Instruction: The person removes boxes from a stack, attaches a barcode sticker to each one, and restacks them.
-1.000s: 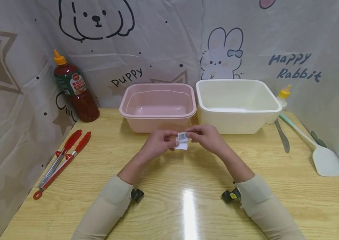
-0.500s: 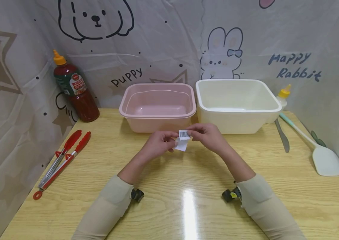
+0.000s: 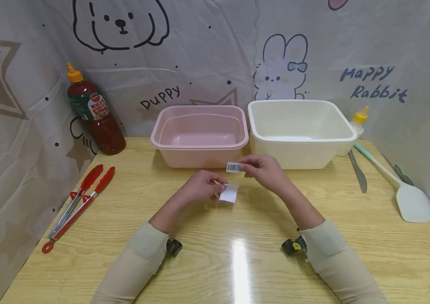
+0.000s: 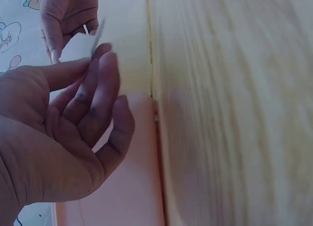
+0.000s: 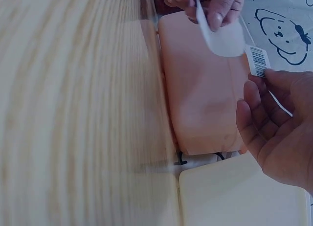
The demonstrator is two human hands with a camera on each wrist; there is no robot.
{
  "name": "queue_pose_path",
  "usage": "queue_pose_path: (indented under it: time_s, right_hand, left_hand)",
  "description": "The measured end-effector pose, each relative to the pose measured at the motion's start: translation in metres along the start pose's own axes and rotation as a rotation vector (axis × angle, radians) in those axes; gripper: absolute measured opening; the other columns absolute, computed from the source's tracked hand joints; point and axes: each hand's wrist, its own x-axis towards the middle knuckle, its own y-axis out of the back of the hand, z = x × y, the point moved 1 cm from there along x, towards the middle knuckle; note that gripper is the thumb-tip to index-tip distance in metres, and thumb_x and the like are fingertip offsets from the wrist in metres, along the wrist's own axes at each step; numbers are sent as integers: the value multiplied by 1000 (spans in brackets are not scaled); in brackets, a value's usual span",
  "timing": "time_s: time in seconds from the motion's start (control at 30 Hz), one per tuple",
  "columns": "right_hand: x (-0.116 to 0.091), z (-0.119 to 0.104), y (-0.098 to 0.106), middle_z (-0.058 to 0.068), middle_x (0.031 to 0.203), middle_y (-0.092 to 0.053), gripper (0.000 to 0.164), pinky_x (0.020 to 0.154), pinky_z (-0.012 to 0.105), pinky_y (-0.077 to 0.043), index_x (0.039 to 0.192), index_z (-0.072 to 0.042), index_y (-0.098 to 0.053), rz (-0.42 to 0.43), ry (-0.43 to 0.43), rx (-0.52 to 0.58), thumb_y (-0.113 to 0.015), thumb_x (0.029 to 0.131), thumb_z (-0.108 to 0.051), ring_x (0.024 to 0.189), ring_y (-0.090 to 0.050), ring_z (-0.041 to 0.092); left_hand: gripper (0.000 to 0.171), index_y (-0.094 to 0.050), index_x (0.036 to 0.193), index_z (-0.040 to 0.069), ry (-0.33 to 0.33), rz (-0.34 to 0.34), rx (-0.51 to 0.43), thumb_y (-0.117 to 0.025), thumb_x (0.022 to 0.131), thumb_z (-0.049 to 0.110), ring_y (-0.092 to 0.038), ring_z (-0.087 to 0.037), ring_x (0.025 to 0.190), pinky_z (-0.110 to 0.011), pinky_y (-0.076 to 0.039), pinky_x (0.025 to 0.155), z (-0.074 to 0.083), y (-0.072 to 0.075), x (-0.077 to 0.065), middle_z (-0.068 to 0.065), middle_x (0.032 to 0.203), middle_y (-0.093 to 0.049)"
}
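Note:
My right hand (image 3: 263,171) pinches a small white barcode label (image 3: 233,167) between thumb and forefinger, just in front of the pink bin. The printed bars show plainly in the right wrist view, where the label (image 5: 257,60) points away from the fingertips. Lower and to the left, my left hand (image 3: 201,186) pinches a blank white piece of paper (image 3: 229,193) by its edge. In the left wrist view that paper is nearly edge-on above the thumb. Label and paper are apart. Both hands are held over the wooden table (image 3: 207,253).
A pink bin (image 3: 200,157) and a cream bin (image 3: 298,156) stand side by side behind the hands. Red-handled tongs (image 3: 78,207) and a sauce bottle (image 3: 95,114) are at left. A knife (image 3: 358,173), a white spatula (image 3: 414,202) and a yellow-capped bottle (image 3: 360,118) are at right.
The barcode label has come away from the white paper and is now separate in my right hand. My left hand has moved slightly down with the paper.

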Motion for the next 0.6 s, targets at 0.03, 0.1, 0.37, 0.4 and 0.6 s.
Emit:
queue_pose_path:
  time_s: [0.03, 0.1, 0.37, 0.4, 0.6]
  right_hand:
    - [0, 0, 0, 16, 109, -75, 25, 85, 51, -60, 116, -4, -74, -2, 2, 4, -65, 100, -21, 86, -71, 22]
    - [0, 0, 0, 16, 109, -75, 25, 85, 50, -60, 116, -3, -74, -4, 7, 12, -65, 100, -20, 86, -71, 23]
    - [2, 3, 0, 18, 110, -74, 25, 85, 51, -60, 118, -1, -73, -5, -4, 23, -63, 101, -16, 85, -70, 23]
    - [2, 3, 0, 18, 110, -74, 25, 85, 51, -60, 119, -1, -72, -5, -7, 23, -63, 101, -16, 85, -70, 23]
    - [3, 3, -1, 19, 115, -73, 27, 86, 51, -60, 122, -1, -71, -4, -21, 33, -62, 101, -14, 89, -71, 29]
  left_hand:
    - [19, -76, 111, 6, -7, -4, 45, -65, 97, 12, -71, -21, 71, -33, -60, 68, 0, 0, 0, -8, 89, -74]
    - [17, -77, 108, 10, -28, 2, 132, -66, 96, 16, -68, -14, 73, -28, -57, 69, 1, -1, -1, -3, 89, -75]
    - [15, -79, 102, 7, -9, -55, 213, -69, 96, 17, -63, -14, 65, -22, -47, 56, 1, -3, -3, -3, 77, -73]
    - [15, -79, 102, 7, -4, -71, 220, -69, 96, 16, -62, -14, 64, -21, -47, 56, 0, -3, -3, -3, 78, -73]
    - [13, -80, 103, 10, -21, -143, 327, -70, 95, 13, -59, -8, 65, -20, -47, 59, -1, -3, -4, 0, 84, -74]
